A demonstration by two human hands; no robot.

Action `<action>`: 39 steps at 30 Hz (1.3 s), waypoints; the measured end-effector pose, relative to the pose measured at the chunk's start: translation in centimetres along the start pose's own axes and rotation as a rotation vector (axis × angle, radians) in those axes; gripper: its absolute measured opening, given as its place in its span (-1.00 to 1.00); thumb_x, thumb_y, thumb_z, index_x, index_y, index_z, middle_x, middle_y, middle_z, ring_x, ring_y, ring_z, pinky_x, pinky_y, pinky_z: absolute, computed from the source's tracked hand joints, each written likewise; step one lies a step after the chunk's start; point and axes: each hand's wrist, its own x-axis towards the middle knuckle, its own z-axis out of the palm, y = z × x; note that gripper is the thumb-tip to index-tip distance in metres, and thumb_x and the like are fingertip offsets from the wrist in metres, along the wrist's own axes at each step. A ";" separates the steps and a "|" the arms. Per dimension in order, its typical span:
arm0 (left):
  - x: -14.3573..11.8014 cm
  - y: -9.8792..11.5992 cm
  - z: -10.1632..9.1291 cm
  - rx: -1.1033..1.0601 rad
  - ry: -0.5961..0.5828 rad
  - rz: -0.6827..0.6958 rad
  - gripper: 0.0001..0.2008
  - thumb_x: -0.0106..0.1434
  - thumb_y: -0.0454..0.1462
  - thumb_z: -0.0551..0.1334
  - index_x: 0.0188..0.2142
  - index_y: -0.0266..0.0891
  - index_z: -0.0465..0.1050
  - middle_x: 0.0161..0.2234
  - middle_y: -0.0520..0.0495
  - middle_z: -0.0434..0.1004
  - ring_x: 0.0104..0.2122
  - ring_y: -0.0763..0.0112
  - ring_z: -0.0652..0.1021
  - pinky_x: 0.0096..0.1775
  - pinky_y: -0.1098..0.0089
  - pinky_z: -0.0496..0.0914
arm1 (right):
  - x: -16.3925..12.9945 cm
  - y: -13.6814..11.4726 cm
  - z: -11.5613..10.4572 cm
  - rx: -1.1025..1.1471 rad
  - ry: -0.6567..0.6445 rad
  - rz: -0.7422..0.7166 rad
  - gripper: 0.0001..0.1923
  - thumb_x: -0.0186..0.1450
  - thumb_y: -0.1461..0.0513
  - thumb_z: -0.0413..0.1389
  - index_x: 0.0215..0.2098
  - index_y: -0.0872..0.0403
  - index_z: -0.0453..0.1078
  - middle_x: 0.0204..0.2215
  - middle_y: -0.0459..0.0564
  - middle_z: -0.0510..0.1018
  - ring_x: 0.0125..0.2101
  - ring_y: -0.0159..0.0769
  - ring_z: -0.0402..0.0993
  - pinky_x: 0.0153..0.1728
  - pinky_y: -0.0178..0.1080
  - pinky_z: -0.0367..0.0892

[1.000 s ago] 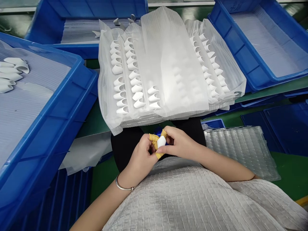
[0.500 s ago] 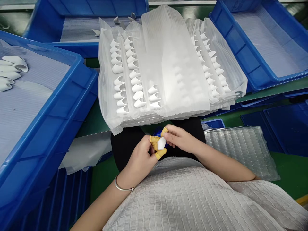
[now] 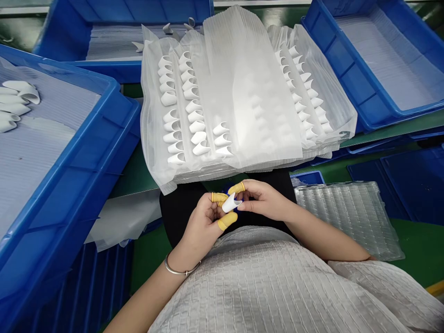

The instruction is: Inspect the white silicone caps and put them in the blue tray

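Over my lap, my left hand (image 3: 208, 217) grips a small white hollow plastic piece (image 3: 231, 204) between thumb and fingers, which wear yellow finger cots. The piece lies tilted, its scooped, pointed opening facing up and right. My right hand (image 3: 260, 198) pinches the piece's right rim, with a yellow cot on the index finger. Just beyond both hands rests a stack of clear trays lined with thin translucent sheets (image 3: 222, 88). Rows of similar white pieces (image 3: 191, 94) sit in it, and a folded sheet covers the middle rows.
At the left, a blue crate (image 3: 104, 108) holds several white pieces (image 3: 17, 104). Another blue crate (image 3: 93, 67) behind it has a few pieces on ribbed sheets. A third blue crate (image 3: 350, 69) stands at the right. Clear ribbed trays (image 3: 347, 219) lie low beside my right arm.
The white piece has been turned between my fingers, so its scooped opening now shows. My right fingers have shifted from its top to its right rim.
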 end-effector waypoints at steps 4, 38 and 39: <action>-0.1 -0.3 -0.2 0.062 0.050 0.085 -0.77 0.23 -0.17 0.33 -0.24 -0.18 0.33 -0.43 0.08 0.37 -0.46 0.49 0.38 -0.42 0.45 0.32 | -0.3 -0.2 0.1 -0.087 0.010 -0.025 -0.65 0.28 0.17 0.26 0.01 0.04 0.42 -0.15 -0.02 0.45 -0.21 -0.34 0.41 -0.20 -0.25 0.33; 0.0 -1.5 -0.6 0.273 0.083 0.280 -0.87 0.28 -0.21 0.29 -0.25 -0.15 0.37 -0.41 0.08 0.34 -0.48 0.48 0.37 -0.43 0.40 0.32 | -0.1 -1.3 0.0 -0.241 0.002 -0.018 -0.76 0.29 0.17 0.25 -0.10 0.06 0.46 -0.20 -0.02 0.45 -0.22 -0.30 0.40 -0.22 -0.25 0.34; 0.0 -1.4 -0.6 0.285 0.087 0.297 -0.88 0.28 -0.22 0.29 -0.26 -0.16 0.37 -0.40 0.07 0.35 -0.47 0.48 0.37 -0.42 0.40 0.32 | -0.2 -1.3 0.0 -0.264 -0.001 -0.030 -0.77 0.29 0.18 0.25 -0.10 0.05 0.46 -0.19 -0.01 0.45 -0.21 -0.29 0.41 -0.21 -0.24 0.34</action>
